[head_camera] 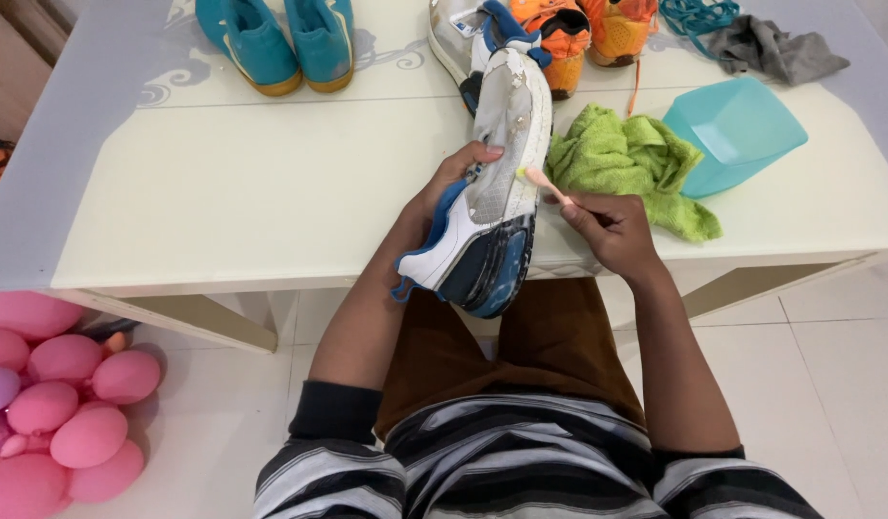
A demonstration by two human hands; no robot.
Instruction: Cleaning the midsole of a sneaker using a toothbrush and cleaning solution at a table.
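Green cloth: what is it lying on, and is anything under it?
The green cloth lies bunched on the table, touching the teal tub. Whatever is beneath its folds is covered and cannot be seen.

White/blue sneaker (pixel 497 183) sole-up, tilted (dirty); pink toothbrush (pixel 543 183) touching sole edge

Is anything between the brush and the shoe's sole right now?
Nothing visible: the brush in the right hand has its head against the sole of the shoe, which the left hand holds.
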